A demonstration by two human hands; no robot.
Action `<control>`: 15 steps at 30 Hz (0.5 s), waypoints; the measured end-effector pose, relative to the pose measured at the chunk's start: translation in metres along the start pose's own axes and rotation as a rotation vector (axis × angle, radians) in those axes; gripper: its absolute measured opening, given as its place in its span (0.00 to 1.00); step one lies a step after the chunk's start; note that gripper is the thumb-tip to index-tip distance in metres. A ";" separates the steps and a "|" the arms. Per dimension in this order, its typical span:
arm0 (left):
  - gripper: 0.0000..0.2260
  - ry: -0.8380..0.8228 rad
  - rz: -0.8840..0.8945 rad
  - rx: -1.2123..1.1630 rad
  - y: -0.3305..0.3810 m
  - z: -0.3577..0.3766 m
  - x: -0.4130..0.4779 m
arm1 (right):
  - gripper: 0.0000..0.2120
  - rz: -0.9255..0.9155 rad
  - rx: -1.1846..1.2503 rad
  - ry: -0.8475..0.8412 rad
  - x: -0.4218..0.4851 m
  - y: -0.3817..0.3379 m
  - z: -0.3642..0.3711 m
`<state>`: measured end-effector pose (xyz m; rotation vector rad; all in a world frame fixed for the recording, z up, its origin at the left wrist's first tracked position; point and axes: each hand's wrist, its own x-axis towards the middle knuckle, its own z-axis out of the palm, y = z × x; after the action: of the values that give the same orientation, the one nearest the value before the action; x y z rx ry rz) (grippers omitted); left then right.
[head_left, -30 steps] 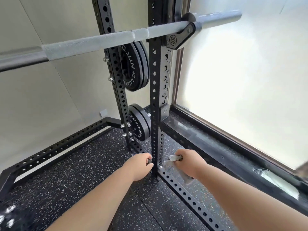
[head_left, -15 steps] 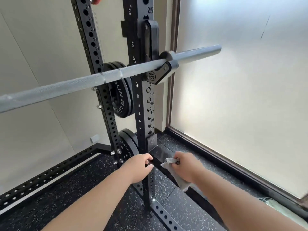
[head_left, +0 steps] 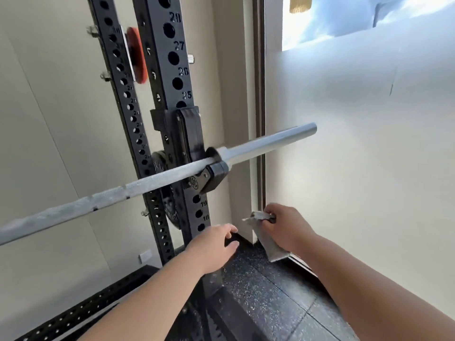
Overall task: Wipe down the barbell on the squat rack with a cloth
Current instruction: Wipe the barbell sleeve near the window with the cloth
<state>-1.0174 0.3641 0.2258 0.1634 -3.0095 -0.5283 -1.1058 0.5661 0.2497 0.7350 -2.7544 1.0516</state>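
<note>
Long grey steel barbell [head_left: 147, 185] rests in black J-hook [head_left: 211, 175], axis lower-left to upper-right. Right hand [head_left: 283, 225] grasps crumpled grey cloth [head_left: 268, 244] below hook, nearer bar's sleeve; left hand [head_left: 211, 247] relaxed, empty, possibly touching black perforated upright [head_left: 172, 70]

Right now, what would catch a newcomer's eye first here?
A long silver barbell runs across the middle, resting in a hook on the black squat rack. Below it, the right hand grips a grey cloth, not yet on the bar, and the open left hand is held out beside it.
</note>
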 end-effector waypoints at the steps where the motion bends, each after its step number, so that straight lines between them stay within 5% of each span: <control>1: 0.18 0.020 0.011 -0.002 0.009 -0.006 0.004 | 0.08 -0.011 0.031 0.029 0.007 -0.001 -0.010; 9: 0.19 0.231 0.243 0.180 0.082 -0.069 0.004 | 0.05 -0.097 0.213 0.276 0.045 -0.028 -0.079; 15: 0.16 0.583 0.384 0.169 0.110 -0.131 0.000 | 0.05 -0.175 0.324 0.479 0.062 -0.061 -0.101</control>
<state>-1.0148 0.4229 0.3868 -0.2126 -2.4200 -0.1487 -1.1388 0.5673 0.3787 0.6392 -2.1091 1.4319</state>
